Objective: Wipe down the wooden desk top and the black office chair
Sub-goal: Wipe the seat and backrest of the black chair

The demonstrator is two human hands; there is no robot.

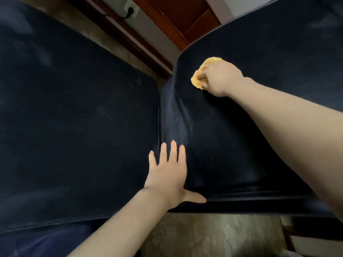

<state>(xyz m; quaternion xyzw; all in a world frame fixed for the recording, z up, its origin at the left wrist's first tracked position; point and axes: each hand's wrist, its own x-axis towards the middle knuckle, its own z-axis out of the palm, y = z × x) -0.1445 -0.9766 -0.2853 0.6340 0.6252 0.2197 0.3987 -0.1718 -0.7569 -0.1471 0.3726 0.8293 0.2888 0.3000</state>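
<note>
The black office chair fills most of the view: its seat cushion [74,127] lies on the left and its backrest [259,136] on the right, both dusty with pale streaks. My right hand [219,78] grips a bunched yellow cloth [198,78] and presses it against the upper part of the backrest near its left edge. My left hand [170,173] lies flat with straight, spread fingers on the lower backrest next to the seam with the seat, thumb along the bottom edge.
A patterned stone floor [213,238] shows below the chair. Behind it runs a dark wooden skirting and door frame [167,25], with a white wall socket [131,8] holding a black plug at the top.
</note>
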